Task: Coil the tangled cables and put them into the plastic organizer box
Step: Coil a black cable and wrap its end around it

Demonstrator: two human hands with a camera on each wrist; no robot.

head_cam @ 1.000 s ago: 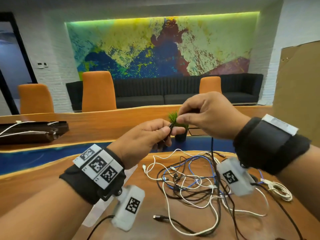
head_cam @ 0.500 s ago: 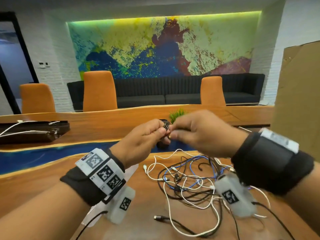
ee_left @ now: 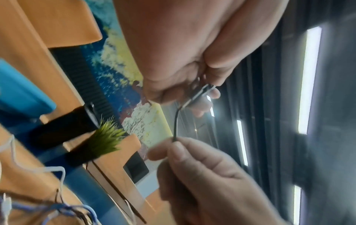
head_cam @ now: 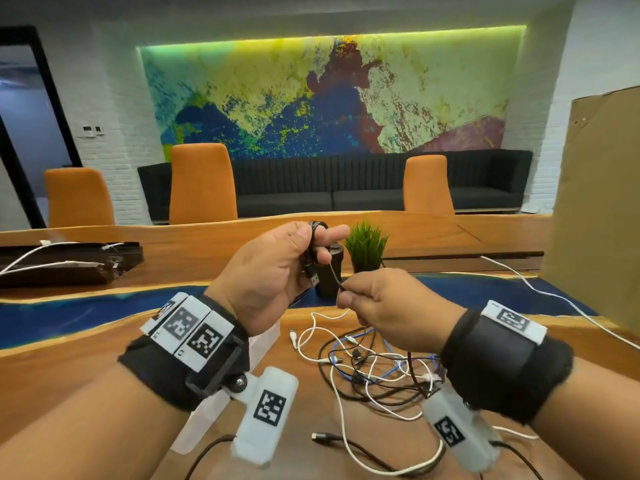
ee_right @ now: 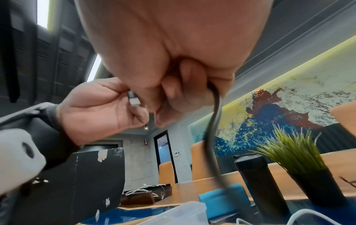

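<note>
My left hand point(head_cam: 320, 234) is raised over the table and pinches a small coil of the black cable point(head_cam: 333, 271). The cable's USB plug point(head_cam: 313, 280) hangs below the fingers. Just lower right, my right hand point(head_cam: 343, 292) pinches the same cable, which drops from it into the tangled cables point(head_cam: 363, 368), white, blue and black, on the wooden table point(head_cam: 69, 368). The left wrist view shows the black cable point(ee_left: 175, 124) running from plug to right fingertips point(ee_left: 177, 146). In the right wrist view the black cable point(ee_right: 212, 129) hangs down. The clear plastic box point(head_cam: 266, 341) lies under my left wrist, mostly hidden.
A small potted plant point(head_cam: 365, 244) and a black cylinder point(head_cam: 329, 268) stand just behind my hands. A cardboard sheet point(head_cam: 595, 209) rises at the right, with a white cable point(head_cam: 540, 289) trailing beside it. A dark tray point(head_cam: 62, 265) with white cables sits far left.
The hands, together a moment ago, have parted. The left hand has lifted and turned with the coil, and the right has slid down along the black cable.
</note>
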